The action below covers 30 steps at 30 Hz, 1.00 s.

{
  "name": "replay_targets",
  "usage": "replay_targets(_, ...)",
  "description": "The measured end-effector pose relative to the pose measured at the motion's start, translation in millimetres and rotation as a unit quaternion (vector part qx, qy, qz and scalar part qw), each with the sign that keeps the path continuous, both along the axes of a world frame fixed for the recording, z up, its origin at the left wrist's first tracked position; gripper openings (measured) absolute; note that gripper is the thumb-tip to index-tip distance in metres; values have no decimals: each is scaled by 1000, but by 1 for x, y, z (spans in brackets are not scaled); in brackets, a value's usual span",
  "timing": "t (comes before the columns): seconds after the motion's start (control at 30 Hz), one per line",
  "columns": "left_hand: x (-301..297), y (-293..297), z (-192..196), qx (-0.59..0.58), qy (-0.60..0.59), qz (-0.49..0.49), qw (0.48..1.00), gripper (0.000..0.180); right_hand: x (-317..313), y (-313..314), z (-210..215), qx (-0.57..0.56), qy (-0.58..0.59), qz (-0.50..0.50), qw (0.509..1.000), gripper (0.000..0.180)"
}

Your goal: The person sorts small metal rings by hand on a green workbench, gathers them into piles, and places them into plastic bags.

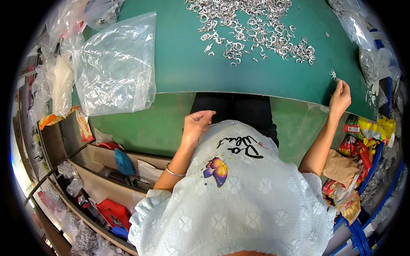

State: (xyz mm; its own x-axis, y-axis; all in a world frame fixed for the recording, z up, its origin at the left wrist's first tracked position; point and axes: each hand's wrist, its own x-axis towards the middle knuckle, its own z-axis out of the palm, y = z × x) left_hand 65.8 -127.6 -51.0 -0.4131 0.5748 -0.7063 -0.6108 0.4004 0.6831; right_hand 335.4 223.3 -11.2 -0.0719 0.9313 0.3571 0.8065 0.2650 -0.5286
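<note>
My right hand [340, 99] is over the right part of the green table, its thumb and fingers pinched together. At its fingertips shows a small silver metal piece [333, 74] with thin, spread-out parts; its exact kind is too small to tell. My left hand [198, 126] is in front of my body, just off the table's near edge, with the fingers curled and the thumb pressed to them. Whatever it holds, if anything, is hidden. A loose heap of small silver curved, ring-like metal pieces [256, 32] spreads across the far middle of the table.
An open clear plastic bag [117, 64] lies over the table's left edge [179, 91]. A few silver pieces [370, 97] rest at the right corner. Colourful packets [363, 128] and a brown paper bag [340, 165] sit low right. A drawer [100, 185] with a red item is low left.
</note>
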Motion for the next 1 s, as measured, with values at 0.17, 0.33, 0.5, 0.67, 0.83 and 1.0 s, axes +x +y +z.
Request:
replay_targets(0.17, -5, 14, 16, 19, -57, -183, 981, 30, -31, -63, 49, -231, 202, 194, 932, 25)
replay_targets(0.33, -11, 39, 19, 52, -1, -382, 923, 25, -51, -77, 55, -264, 170, 268, 911, 27)
replay_targets(0.5, -8, 55, 22, 99, 64, -401, 908, 16, -32, -53, 54, -221, 185, 181, 940, 28)
replay_targets(0.67, -16, 45, 44, -8, 188, -251, 950, 13, 30, 2, 12, 55, 29, 43, 997, 23)
replay_targets(0.83, -19, 82, 87, 116, 402, -189, 889, 11, 5, -2, 14, -11, -159, 65, 985, 31)
replay_targets(1.0, -42, 162, 70, 139, 547, -95, 820, 12, 0, 22, 3, 29, -181, 37, 982, 15)
